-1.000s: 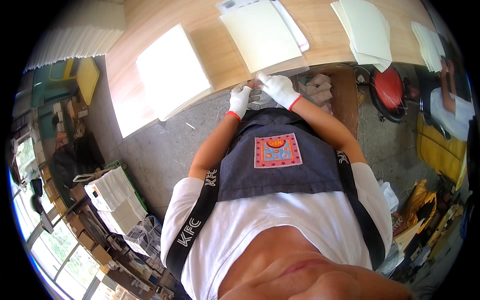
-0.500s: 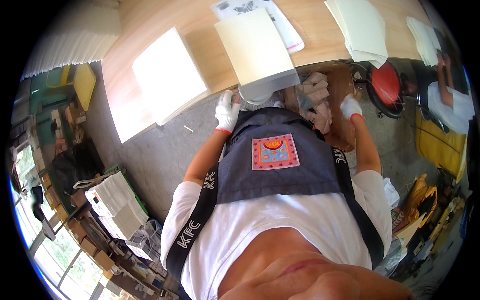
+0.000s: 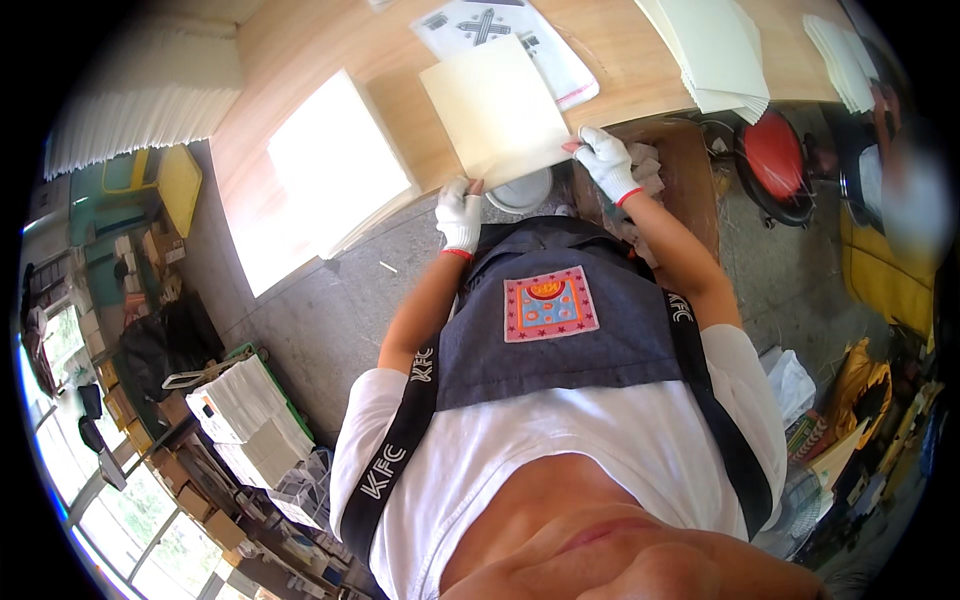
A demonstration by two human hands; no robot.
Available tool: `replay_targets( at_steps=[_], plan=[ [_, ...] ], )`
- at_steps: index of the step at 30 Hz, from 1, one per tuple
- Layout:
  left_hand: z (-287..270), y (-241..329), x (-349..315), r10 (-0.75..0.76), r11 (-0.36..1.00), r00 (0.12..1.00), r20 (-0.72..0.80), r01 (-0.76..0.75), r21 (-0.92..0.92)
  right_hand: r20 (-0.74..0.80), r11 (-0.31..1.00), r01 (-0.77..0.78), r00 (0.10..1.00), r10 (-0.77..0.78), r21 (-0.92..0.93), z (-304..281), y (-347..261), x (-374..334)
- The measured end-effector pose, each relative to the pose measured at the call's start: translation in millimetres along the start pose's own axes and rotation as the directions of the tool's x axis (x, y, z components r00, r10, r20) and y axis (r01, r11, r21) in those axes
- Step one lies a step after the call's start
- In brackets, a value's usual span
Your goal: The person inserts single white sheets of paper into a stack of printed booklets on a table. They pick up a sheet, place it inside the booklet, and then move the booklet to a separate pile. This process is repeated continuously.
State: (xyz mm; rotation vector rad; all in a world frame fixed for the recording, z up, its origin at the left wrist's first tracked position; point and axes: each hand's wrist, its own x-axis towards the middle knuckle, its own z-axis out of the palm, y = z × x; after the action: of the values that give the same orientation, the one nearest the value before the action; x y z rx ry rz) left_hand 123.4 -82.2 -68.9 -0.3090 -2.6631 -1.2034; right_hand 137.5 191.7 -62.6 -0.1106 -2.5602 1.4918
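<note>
In the upper centre of the frame, a cream, rectangular sheet of paper or card (image 3: pixel 495 105) is being supported by a pale wooden tabletop (image 3: pixel 620 60). Its lower corners are being met by fingertips of the white-gloved left hand (image 3: pixel 459 216) and white-gloved right hand (image 3: pixel 605 163), fingers loosely bent; whether it is being pinched cannot be told at this size. Light, easily creased handling is being expected, edge holds being favoured.

A workshop, judging by the stacked sheets (image 3: pixel 495 105), wooden worktable (image 3: pixel 305 50) and cardboard boxes (image 3: pixel 120 405).
</note>
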Motion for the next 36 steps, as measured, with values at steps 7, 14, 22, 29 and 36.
replay_targets(
  at_steps=[7, 14, 22, 29, 36],
  plan=[
    [12, -5, -17, -0.596, 0.138, 0.686, 0.417, 0.599, -0.788, -0.01, 0.836, -0.536, 0.841, 0.541, 0.119, -5, -4, -4],
    [-105, 88, 20, -0.398, 0.777, 0.9, 0.177, 0.433, -0.456, 0.472, 0.666, -0.544, 0.825, 0.311, 0.511, 19, -25, 7],
    [-214, -12, 27, -0.289, 0.949, 0.856, -0.428, 0.199, -0.243, 0.534, 0.938, -0.187, 0.846, 0.002, 0.293, 125, -179, 62],
    [-188, -24, 19, -0.467, 0.873, 0.67, -0.576, 0.248, -0.419, 0.536, 0.752, -0.387, 0.843, 0.054, 0.533, 99, -146, 56],
    [-140, 20, 24, 0.206, 0.967, 0.842, -0.5, -0.254, -0.029, -0.41, 0.671, -0.161, 0.682, 0.606, 0.724, -97, -17, 39]
  ],
)
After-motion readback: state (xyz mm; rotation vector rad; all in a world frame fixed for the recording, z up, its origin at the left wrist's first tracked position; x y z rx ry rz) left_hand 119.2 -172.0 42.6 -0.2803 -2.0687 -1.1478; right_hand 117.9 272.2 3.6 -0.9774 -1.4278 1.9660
